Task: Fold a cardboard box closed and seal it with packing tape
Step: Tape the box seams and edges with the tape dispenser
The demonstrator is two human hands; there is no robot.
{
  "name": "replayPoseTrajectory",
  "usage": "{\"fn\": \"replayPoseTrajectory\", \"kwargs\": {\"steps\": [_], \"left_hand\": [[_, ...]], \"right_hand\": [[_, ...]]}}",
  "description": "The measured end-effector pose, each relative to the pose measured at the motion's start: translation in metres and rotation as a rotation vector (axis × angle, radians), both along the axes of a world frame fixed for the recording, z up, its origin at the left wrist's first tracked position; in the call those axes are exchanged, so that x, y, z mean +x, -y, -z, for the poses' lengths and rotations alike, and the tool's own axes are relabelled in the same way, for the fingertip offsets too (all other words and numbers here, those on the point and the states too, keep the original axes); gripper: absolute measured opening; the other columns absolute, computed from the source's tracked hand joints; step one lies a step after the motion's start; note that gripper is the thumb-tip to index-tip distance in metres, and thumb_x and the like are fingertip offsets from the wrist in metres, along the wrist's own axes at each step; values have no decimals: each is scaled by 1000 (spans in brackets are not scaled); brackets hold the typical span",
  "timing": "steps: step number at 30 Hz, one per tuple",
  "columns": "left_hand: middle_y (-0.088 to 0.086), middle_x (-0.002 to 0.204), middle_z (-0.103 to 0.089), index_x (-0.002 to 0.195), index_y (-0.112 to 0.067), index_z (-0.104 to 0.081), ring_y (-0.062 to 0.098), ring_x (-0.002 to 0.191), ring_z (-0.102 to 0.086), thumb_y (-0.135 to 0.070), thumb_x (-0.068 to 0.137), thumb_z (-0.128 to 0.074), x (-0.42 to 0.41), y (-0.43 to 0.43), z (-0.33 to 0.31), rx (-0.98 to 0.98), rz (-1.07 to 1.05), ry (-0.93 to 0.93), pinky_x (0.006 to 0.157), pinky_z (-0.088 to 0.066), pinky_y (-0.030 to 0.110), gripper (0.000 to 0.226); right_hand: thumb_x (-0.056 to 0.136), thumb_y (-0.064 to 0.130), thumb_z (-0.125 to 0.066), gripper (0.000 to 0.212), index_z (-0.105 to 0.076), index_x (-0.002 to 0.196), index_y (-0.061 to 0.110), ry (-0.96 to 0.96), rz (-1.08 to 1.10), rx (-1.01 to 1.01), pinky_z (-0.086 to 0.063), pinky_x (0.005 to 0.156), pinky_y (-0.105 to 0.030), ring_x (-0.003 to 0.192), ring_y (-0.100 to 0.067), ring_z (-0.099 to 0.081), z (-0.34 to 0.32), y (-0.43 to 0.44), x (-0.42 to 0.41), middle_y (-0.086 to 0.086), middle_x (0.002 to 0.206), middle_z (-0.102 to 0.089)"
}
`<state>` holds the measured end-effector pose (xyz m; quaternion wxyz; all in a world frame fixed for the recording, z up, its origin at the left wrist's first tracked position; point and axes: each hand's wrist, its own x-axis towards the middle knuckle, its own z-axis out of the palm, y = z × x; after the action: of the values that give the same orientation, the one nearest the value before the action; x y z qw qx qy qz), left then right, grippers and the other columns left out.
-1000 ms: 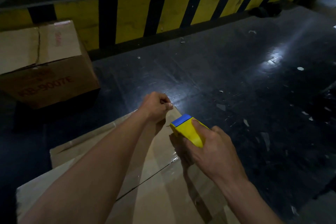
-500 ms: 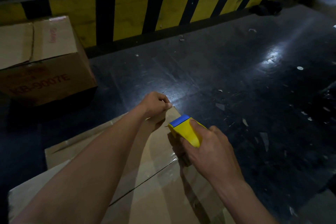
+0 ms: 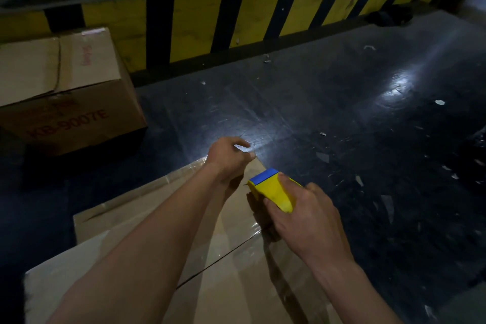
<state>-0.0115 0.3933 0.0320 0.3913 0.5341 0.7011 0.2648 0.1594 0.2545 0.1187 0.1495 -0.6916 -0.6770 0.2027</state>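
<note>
Right hand [image 3: 302,216] grips yellow dispenser [image 3: 273,191] over glossy-taped, closed cardboard box [image 3: 236,279]

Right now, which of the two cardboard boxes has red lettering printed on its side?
The brown cardboard box by the striped wall, far left, reading KB-9007E. The plain cardboard box under the hands shows no print.

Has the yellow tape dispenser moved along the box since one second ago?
No. The tape dispenser in the right hand sits at the same spot beside the box's far corner.

Left hand [image 3: 228,156] stretched far forward, fingers pinched together. Right hand [image 3: 302,214] nearer, curled tight in a closed grip, wrist bent.
</note>
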Motion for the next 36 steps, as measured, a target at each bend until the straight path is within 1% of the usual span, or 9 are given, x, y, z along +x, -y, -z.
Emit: {"fn": "replayPoseTrajectory", "kwargs": {"steps": [5, 11, 16, 21, 23, 26, 29, 34, 36], "left_hand": [[-4, 99, -73, 98, -22, -80, 11, 95, -64, -38, 85, -79, -1, 12, 1, 98, -11, -76, 82, -45, 26, 21], [0, 85, -74, 89, -15, -78, 12, 79, -66, -20, 88, -76, 8, 14, -7, 233, 111, -187, 75, -52, 29, 6], [0, 92, -78, 96, -18, -81, 15, 87, -69, -30, 93, -70, -1, 18, -6, 195, 152, -205, 79, -53, 30, 17], [7, 60, -63, 68, -4, -70, 21, 59, -59, -47, 93, -67, -10, 19, 4, 34, 89, -167, 63, -48, 32, 50], [9, 70, -72, 72, -7, -75, 23, 71, -69, -48, 94, -65, -12, 16, 1, 28, 150, -251, 70, -56, 36, 48], [3, 103, -79, 102, -16, -82, 15, 94, -71, -33, 94, -69, -11, 19, -10, 160, 199, -253, 84, -53, 28, 23], [-1, 109, -78, 111, -19, -80, 8, 98, -70, -25, 91, -74, -8, 28, -9, 209, 252, -197, 90, -53, 27, 21], [-1, 110, -78, 119, -28, -76, 21, 100, -72, -31, 97, -66, -12, 40, 1, 298, 316, -299, 87, -54, 35, 25], [-4, 122, -74, 126, -33, -71, 23, 108, -70, -36, 99, -61, -12, 46, 5, 328, 348, -327, 89, -55, 38, 29]], "right_hand": [[89, 55, -55, 54, -44, 139, 39, -15, -11, 3, -48, 72, -34, 84, -20, -53, -1, 2, 0, 1, 90, -44], [89, 57, -55, 56, -43, 141, 39, -3, 5, -9, -46, 72, -33, 87, -21, -53, -1, 3, 1, 0, 92, -44], [89, 57, -55, 56, -43, 141, 39, -1, 1, -7, -38, 68, -29, 80, -17, -45, 1, 1, 1, 1, 92, -42], [89, 56, -56, 56, -44, 141, 38, -17, -2, -5, -43, 70, -29, 81, -18, -49, -1, 2, 1, 1, 93, -44], [89, 56, -56, 56, -44, 141, 38, -21, 0, 2, -44, 70, -30, 81, -19, -49, 0, 1, 1, 1, 92, -44], [90, 56, -56, 58, -43, 142, 37, -14, -5, 0, -45, 71, -30, 83, -19, -51, 1, 2, 2, 1, 92, -43], [89, 58, -54, 60, -40, 144, 38, 4, -11, 3, -46, 71, -32, 86, -21, -53, 1, 2, 3, 0, 94, -44], [88, 63, -51, 60, -42, 141, 39, 10, -33, 12, -47, 74, -35, 91, -25, -56, -2, 3, 3, -1, 94, -45], [88, 64, -50, 59, -43, 141, 39, 23, -42, 6, -48, 74, -36, 90, -25, -56, -3, 2, 4, -2, 93, -47]]}}
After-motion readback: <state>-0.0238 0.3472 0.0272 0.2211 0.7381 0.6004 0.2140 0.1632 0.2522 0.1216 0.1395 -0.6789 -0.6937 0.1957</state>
